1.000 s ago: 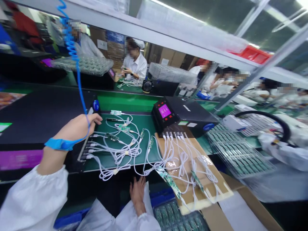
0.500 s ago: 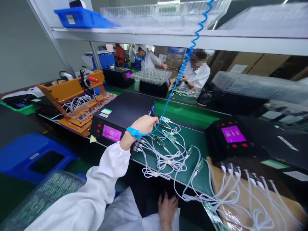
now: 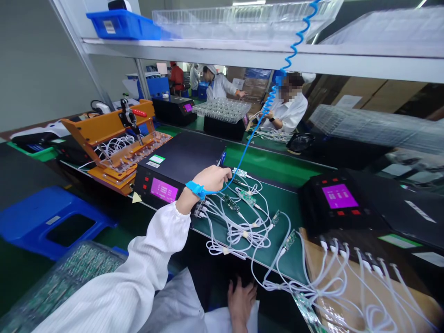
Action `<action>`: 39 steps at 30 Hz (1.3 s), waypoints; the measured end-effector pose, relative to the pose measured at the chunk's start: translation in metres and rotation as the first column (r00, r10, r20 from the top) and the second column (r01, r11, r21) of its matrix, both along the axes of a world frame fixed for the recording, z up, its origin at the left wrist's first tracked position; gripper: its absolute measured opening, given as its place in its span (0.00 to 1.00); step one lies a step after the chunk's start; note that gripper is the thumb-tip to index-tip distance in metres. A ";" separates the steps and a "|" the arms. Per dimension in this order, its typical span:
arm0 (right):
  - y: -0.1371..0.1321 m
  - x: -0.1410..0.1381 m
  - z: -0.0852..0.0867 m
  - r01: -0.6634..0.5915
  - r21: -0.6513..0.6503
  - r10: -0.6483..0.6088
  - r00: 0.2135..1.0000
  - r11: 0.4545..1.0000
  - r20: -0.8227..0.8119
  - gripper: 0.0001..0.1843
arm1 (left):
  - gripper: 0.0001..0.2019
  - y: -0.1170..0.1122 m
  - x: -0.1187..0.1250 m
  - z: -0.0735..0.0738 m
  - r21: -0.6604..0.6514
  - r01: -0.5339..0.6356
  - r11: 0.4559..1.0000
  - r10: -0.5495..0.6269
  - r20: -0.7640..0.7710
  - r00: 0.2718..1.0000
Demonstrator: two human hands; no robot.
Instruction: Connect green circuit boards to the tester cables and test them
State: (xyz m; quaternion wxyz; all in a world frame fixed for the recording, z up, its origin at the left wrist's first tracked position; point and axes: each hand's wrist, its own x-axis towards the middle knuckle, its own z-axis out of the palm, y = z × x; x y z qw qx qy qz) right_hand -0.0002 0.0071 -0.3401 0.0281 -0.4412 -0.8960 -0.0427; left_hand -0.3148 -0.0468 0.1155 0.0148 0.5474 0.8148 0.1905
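My left hand, with a blue wrist strap, reaches over the front right corner of a black tester box. Its fingers are curled together; whatever they may hold is hidden. A blue pen shows just behind the knuckles, and I cannot tell whether the hand touches it. Beside the fingertips lies a small circuit board. More green boards on bundled white cables spread to the right. Low in the view, my right hand rests on my lap, fingers stretched out.
Another tester box stands at the right, with white plugs along its front. An orange clamp fixture is on the left. A coiled blue cord hangs from above. A blue stool and trays of boards sit lower left. Co-workers are behind.
The whole scene sits slightly farther right in the picture, as the camera has turned a little. Both hands keep nearly the same pose and place.
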 end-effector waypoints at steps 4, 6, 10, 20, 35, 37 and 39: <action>-0.004 -0.005 0.017 0.013 -0.090 -0.017 0.999 0.996 -0.044 0.22 | 0.20 0.000 0.000 0.000 0.014 -0.012 1.000 0.012 -0.001 1.000; -0.012 -0.005 0.036 0.008 -0.220 -0.025 0.997 0.976 -0.075 0.20 | 0.20 0.001 -0.001 0.000 0.032 -0.012 0.999 0.012 -0.002 1.000; -0.037 -0.008 0.120 -0.347 -0.660 0.080 0.913 0.667 -0.399 0.14 | 0.19 0.001 -0.004 -0.001 0.070 0.012 0.997 -0.011 -0.017 1.000; 0.031 -0.157 0.381 -0.387 -0.056 0.311 0.811 0.920 -0.496 0.17 | 0.12 -0.017 0.066 -0.054 0.597 -0.117 0.794 -0.060 0.268 0.962; 0.058 -0.192 0.372 -0.510 -0.184 0.482 0.858 0.840 -0.178 0.12 | 0.16 -0.012 0.068 -0.124 0.379 -0.361 0.852 0.196 0.407 0.892; 0.060 -0.196 0.370 -0.506 -0.191 0.471 0.859 0.841 -0.202 0.11 | 0.16 -0.016 0.066 -0.126 0.389 -0.383 0.838 0.198 0.437 0.878; 0.062 -0.193 0.372 -0.496 -0.180 0.453 0.860 0.849 -0.234 0.12 | 0.16 -0.018 0.061 -0.124 0.402 -0.416 0.816 0.204 0.473 0.857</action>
